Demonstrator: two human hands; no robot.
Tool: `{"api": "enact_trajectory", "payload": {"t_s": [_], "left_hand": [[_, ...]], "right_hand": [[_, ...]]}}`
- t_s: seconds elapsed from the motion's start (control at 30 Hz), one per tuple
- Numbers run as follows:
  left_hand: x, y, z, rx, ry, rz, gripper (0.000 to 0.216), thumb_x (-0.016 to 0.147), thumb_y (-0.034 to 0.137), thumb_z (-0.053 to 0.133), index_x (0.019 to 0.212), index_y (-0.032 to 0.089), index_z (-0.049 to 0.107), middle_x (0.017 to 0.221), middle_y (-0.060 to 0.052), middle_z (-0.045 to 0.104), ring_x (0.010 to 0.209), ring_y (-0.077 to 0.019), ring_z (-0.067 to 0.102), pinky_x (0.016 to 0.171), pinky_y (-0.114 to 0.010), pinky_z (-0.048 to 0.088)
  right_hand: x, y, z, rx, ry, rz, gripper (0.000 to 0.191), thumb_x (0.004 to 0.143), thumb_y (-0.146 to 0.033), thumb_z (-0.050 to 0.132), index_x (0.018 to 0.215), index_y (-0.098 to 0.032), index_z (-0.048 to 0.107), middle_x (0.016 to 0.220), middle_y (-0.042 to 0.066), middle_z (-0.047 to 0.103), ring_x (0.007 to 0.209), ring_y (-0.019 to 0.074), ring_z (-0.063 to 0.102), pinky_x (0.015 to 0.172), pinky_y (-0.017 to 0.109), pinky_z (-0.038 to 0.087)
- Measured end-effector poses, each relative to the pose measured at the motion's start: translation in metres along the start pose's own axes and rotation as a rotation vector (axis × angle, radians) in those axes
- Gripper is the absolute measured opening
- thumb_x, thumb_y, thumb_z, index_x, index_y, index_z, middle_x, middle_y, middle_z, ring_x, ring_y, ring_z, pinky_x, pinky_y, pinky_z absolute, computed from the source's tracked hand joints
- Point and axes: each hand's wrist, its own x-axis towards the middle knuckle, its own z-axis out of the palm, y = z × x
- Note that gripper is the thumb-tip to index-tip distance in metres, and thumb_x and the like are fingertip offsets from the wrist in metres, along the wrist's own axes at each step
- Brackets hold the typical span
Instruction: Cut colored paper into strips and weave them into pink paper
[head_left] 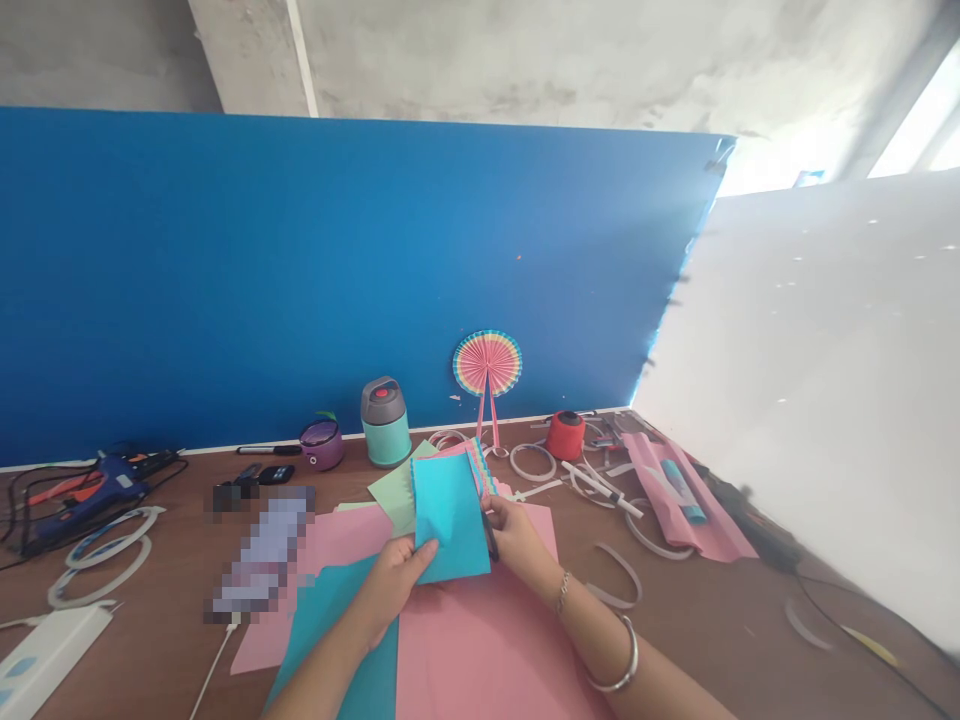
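Observation:
My left hand (394,585) pinches the lower left corner of a teal paper sheet (448,515), held upright over the table. My right hand (521,545) is closed round a dark tool (490,537), probably scissors, at the sheet's right edge. Behind the teal sheet stand pleated pink and multicoloured papers (484,465). Under my hands lie large pink sheets (480,650) and a teal sheet (330,620). A light green sheet (394,495) lies just behind.
A blue glue gun (90,500), white tape rings (105,555), a power strip (45,655), a purple pot (322,445), a teal flask (385,422), a round paper fan (487,365), a red spool (565,435), paper strips and pink sheets (679,495) surround me. A blue board (300,270) backs the brown table (712,620).

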Motion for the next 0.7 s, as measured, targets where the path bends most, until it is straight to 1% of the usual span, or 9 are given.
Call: {"api": "enact_trajectory", "payload": {"t_s": [0.07, 0.2, 0.37, 0.47, 0.57, 0.63, 0.7], "left_hand": [[0.000, -0.001, 0.000, 0.012, 0.005, 0.006, 0.042, 0.072, 0.052, 0.062, 0.087, 0.014, 0.072, 0.081, -0.005, 0.072, 0.076, -0.0213, 0.063, 0.078, -0.032, 0.047], [0.000, -0.002, 0.001, -0.024, -0.002, -0.041, 0.043, 0.073, 0.053, 0.061, 0.088, 0.014, 0.071, 0.081, -0.006, 0.072, 0.074, -0.0214, 0.063, 0.071, -0.033, 0.051], [-0.001, -0.001, 0.001, -0.066, 0.023, -0.067, 0.042, 0.073, 0.051, 0.062, 0.089, 0.013, 0.070, 0.080, -0.008, 0.072, 0.076, -0.0233, 0.066, 0.067, -0.034, 0.054], [0.001, 0.000, -0.001, -0.088, 0.111, -0.063, 0.042, 0.071, 0.050, 0.064, 0.088, 0.013, 0.069, 0.081, -0.009, 0.072, 0.076, -0.0236, 0.067, 0.068, -0.034, 0.055], [0.003, 0.002, -0.004, -0.173, 0.225, -0.024, 0.042, 0.068, 0.049, 0.068, 0.090, 0.013, 0.068, 0.086, -0.009, 0.073, 0.083, -0.0250, 0.067, 0.069, -0.034, 0.055], [0.005, 0.003, -0.007, -0.229, 0.306, 0.010, 0.043, 0.067, 0.049, 0.069, 0.090, 0.013, 0.067, 0.089, -0.009, 0.072, 0.086, -0.0257, 0.067, 0.071, -0.034, 0.055], [0.006, 0.004, -0.011, -0.262, 0.376, 0.044, 0.042, 0.065, 0.049, 0.070, 0.087, 0.013, 0.066, 0.089, -0.009, 0.072, 0.088, -0.0264, 0.067, 0.074, -0.034, 0.055]], "right_hand": [[0.000, 0.000, 0.000, 0.019, -0.003, 0.008, 0.016, 0.055, -0.025, 0.046, 0.070, -0.021, 0.045, 0.038, -0.011, 0.037, 0.035, 0.0059, 0.030, 0.038, 0.020, 0.023], [0.000, 0.000, -0.001, 0.042, -0.007, 0.014, 0.016, 0.057, -0.027, 0.050, 0.071, -0.020, 0.046, 0.039, -0.012, 0.036, 0.036, 0.0053, 0.027, 0.039, 0.020, 0.021], [0.002, 0.003, -0.002, 0.019, -0.017, 0.041, 0.022, 0.057, -0.029, 0.057, 0.074, -0.018, 0.049, 0.045, -0.009, 0.044, 0.039, 0.0057, 0.033, 0.041, 0.020, 0.023], [0.001, 0.002, -0.002, -0.027, -0.007, 0.040, 0.024, 0.059, -0.031, 0.060, 0.075, -0.017, 0.050, 0.045, -0.008, 0.046, 0.040, 0.0069, 0.037, 0.041, 0.020, 0.025], [-0.003, -0.005, -0.001, -0.090, -0.006, 0.020, 0.023, 0.063, -0.033, 0.061, 0.077, -0.017, 0.051, 0.044, -0.008, 0.045, 0.039, 0.0070, 0.037, 0.040, 0.020, 0.027], [-0.007, -0.010, 0.000, -0.114, -0.030, 0.025, 0.023, 0.065, -0.034, 0.062, 0.077, -0.017, 0.052, 0.045, -0.008, 0.046, 0.039, 0.0072, 0.039, 0.040, 0.020, 0.029], [-0.010, -0.013, 0.001, -0.127, -0.089, 0.050, 0.024, 0.065, -0.034, 0.064, 0.077, -0.017, 0.052, 0.046, -0.007, 0.048, 0.040, 0.0077, 0.042, 0.040, 0.019, 0.031]]}}
